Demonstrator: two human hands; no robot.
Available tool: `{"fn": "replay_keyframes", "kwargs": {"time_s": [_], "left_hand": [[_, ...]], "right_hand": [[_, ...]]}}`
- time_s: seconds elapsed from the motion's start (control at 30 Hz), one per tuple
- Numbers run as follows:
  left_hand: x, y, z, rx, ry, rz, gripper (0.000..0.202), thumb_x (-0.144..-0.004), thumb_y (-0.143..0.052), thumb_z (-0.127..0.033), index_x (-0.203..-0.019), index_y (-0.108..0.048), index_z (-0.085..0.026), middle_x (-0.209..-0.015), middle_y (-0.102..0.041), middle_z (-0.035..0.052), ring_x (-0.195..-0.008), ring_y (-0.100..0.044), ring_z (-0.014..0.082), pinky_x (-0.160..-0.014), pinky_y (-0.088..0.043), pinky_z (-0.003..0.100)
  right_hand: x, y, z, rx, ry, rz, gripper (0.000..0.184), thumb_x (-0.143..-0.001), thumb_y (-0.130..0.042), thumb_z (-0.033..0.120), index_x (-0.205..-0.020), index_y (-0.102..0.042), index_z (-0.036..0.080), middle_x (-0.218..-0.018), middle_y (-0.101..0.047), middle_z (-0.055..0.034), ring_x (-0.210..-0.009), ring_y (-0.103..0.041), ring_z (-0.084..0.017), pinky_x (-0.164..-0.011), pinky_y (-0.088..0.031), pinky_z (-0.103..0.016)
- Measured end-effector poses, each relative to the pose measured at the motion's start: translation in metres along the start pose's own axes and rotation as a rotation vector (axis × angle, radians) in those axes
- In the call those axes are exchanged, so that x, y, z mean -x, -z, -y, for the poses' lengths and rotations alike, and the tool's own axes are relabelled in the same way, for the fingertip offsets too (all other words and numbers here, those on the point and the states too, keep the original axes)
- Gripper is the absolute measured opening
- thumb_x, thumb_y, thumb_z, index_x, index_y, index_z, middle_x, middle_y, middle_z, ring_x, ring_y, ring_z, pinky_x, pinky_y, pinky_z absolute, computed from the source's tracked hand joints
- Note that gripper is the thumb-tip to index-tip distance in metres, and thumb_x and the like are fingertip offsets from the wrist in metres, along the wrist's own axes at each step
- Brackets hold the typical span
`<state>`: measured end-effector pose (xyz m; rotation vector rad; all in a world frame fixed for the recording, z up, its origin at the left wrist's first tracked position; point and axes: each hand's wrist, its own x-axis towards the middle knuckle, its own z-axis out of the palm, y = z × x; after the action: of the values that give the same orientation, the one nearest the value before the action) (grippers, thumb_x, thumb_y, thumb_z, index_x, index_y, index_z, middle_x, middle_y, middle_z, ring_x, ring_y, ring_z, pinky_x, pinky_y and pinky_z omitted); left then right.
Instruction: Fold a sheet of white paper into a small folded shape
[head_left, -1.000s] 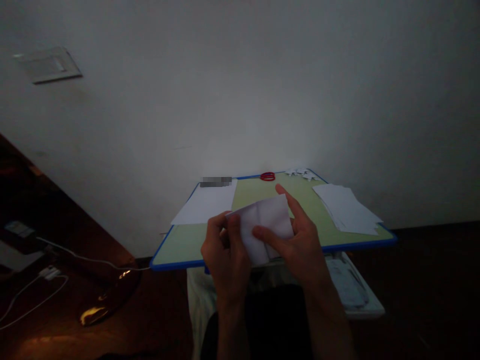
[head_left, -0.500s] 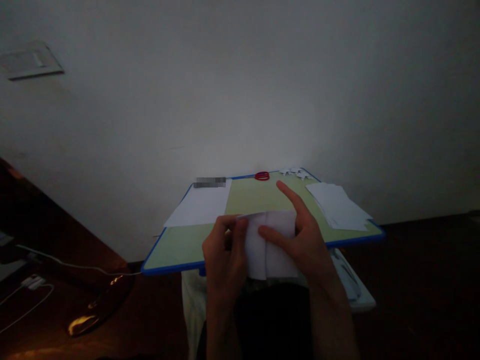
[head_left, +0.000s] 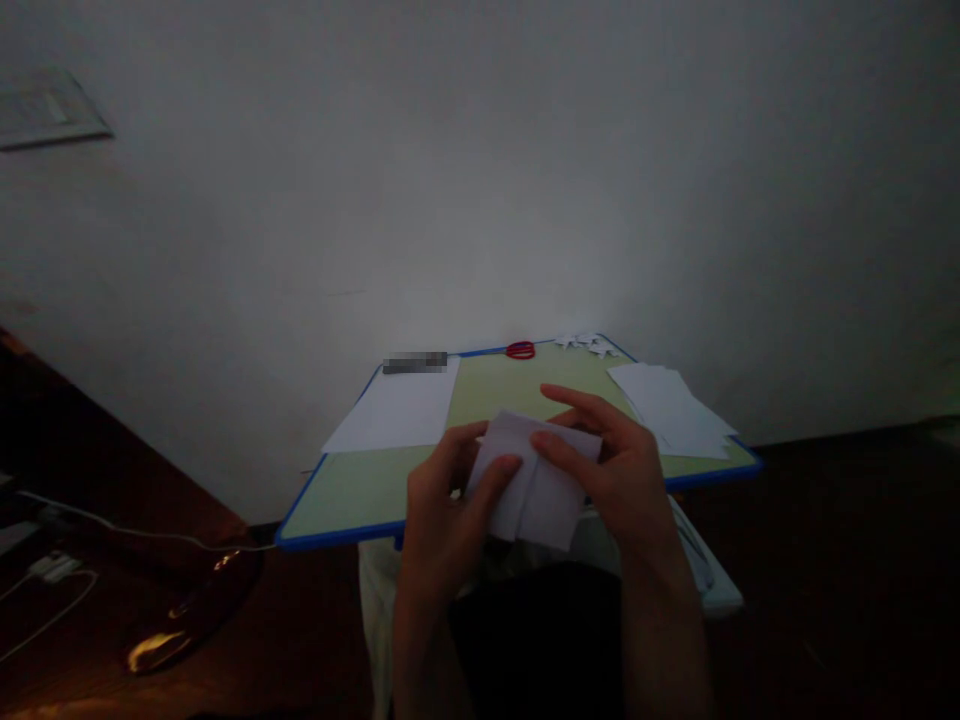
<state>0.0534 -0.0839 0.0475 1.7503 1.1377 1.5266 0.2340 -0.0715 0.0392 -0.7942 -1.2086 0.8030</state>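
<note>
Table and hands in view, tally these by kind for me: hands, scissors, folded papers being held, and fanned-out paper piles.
Left hand and right hand: 2
Scissors: 1
Folded paper: 1
Fanned-out paper pile: 1
Total: 5

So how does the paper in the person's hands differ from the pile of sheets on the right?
The folded paper is held up by the left hand and right hand; the paper pile lies on the table. The folded paper is smaller and shows a fold line, while the paper pile has larger, overlapping sheets. Both look white.
</note>
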Motion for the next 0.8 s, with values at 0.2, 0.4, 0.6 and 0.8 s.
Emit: {"fn": "replay_keyframes", "kwargs": {"time_s": [0.2,0.4,0.6,0.8], "left_hand": [[-0.001,0.003,-0.001,0.107,0.181,0.053,0.033,-0.080,-0.090,-0.047,-0.083,-0.080,-0.016,-0.074,-0.075,0.0027,-0.065,-0.066,0.0163,-0.056,-0.051,0.023],[0.000,0.007,0.006,0.218,0.289,0.215,0.035,-0.078,-0.092,-0.048,-0.088,-0.088,-0.015,-0.079,-0.079,0.0056,-0.067,-0.065,0.0169,-0.059,-0.050,0.024],[-0.001,0.006,0.009,0.279,0.386,0.267,0.039,-0.077,-0.093,-0.051,-0.085,-0.086,-0.013,-0.076,-0.077,0.0063,-0.063,-0.062,0.0147,-0.057,-0.047,0.023],[-0.002,0.007,0.009,0.208,0.412,0.304,0.045,-0.076,-0.091,-0.055,-0.076,-0.079,-0.012,-0.068,-0.071,0.0045,-0.057,-0.056,0.0129,-0.053,-0.041,0.023]], "right_hand": [[0.002,-0.006,0.003,-0.102,0.030,-0.055,0.040,-0.077,-0.094,0.026,-0.115,-0.083,0.032,-0.084,-0.083,0.0009,-0.069,-0.077,-0.017,-0.056,-0.057,-0.024],[0.006,-0.007,0.005,0.004,0.047,0.076,0.037,-0.077,-0.094,0.025,-0.112,-0.084,0.032,-0.082,-0.083,0.0019,-0.069,-0.077,-0.016,-0.058,-0.057,-0.023],[0.008,-0.011,0.004,0.035,0.098,-0.023,0.047,-0.076,-0.095,0.024,-0.120,-0.082,0.034,-0.082,-0.083,0.0022,-0.073,-0.079,-0.018,-0.064,-0.060,-0.026],[0.008,-0.020,0.001,0.017,0.072,-0.197,0.052,-0.073,-0.098,0.031,-0.122,-0.080,0.030,-0.085,-0.085,-0.0006,-0.065,-0.078,-0.019,-0.053,-0.058,-0.027]]}}
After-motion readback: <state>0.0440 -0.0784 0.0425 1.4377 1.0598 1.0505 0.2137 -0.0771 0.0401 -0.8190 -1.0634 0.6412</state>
